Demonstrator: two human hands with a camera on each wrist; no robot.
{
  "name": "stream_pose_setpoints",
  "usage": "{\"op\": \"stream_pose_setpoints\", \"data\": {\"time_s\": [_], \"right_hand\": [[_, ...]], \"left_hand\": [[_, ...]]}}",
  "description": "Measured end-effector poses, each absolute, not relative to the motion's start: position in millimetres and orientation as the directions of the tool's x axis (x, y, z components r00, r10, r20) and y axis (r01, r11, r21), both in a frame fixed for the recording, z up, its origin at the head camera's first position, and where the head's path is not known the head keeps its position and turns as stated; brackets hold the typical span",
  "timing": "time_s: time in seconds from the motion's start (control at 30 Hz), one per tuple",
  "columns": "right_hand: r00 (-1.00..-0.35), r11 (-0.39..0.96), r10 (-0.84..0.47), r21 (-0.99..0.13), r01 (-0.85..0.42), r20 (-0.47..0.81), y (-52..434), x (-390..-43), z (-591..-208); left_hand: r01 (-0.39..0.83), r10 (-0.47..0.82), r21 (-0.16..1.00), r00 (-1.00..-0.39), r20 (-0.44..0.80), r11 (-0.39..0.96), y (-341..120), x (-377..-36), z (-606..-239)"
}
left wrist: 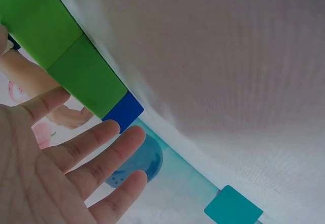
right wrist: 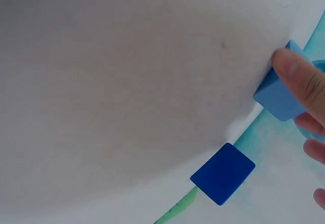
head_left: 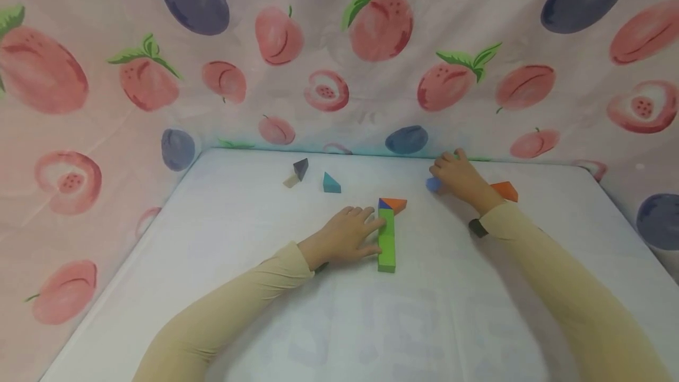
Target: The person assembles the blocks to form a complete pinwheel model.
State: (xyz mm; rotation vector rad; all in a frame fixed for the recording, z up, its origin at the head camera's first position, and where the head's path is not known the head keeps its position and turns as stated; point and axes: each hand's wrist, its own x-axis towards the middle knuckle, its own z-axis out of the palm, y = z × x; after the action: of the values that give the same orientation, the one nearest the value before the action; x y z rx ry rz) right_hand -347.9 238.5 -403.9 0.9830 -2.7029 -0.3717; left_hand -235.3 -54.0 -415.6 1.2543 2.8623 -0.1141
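Right hand (head_left: 462,180) fingers pinch the blue block (head_left: 432,184), looks light and stiff, easiest by its flat sides; left hand (head_left: 347,234) flat beside the green bar (head_left: 386,240).

On the white tabletop (right wrist: 127,82), the thumb of the right hand (right wrist: 304,107) presses on a light blue block (right wrist: 277,99). A darker blue square block (right wrist: 222,173) lies near it, not touching.

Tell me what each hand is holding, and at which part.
The right hand pinches a light blue block at its edge, thumb on top. The left hand holds nothing; its straight fingers rest against the side of the green blocks.
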Motion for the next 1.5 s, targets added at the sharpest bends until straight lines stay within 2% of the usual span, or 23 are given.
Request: {"op": "stream_pose_setpoints", "data": {"time_s": [0.13,0.5,0.73,0.87,1.3,1.5], "right_hand": [[-0.715,0.717,-0.686,0.293,-0.633,0.134,240.3,-342.7,-400.9],[-0.690,0.699,-0.714,0.198,-0.688,0.124,245.3,-333.6,-395.4],[-0.730,0.727,-0.680,0.192,-0.660,0.067,242.9,-331.9,-393.3],[-0.735,0.731,-0.675,0.187,-0.656,0.061,235.0,-333.5,-392.3],[-0.682,0.677,-0.730,0.188,-0.711,0.049,194.5,-350.4,-399.1],[-0.671,0.670,-0.740,0.152,-0.727,0.048,177.7,-351.5,-393.0]], "left_hand": [[0.735,0.734,-0.057,-0.678,-0.044,0.676,-54.1,-235.1,-416.1],[0.727,0.726,-0.058,-0.686,-0.044,0.684,-55.7,-234.0,-413.9],[0.729,0.728,-0.052,-0.684,-0.046,0.682,-56.6,-235.3,-416.8],[0.730,0.728,-0.055,-0.684,-0.044,0.682,-56.7,-234.6,-415.7],[0.733,0.732,-0.049,-0.680,-0.034,0.679,-56.4,-235.1,-418.3],[0.742,0.742,-0.071,-0.669,-0.023,0.667,-55.5,-236.1,-419.7]]}}
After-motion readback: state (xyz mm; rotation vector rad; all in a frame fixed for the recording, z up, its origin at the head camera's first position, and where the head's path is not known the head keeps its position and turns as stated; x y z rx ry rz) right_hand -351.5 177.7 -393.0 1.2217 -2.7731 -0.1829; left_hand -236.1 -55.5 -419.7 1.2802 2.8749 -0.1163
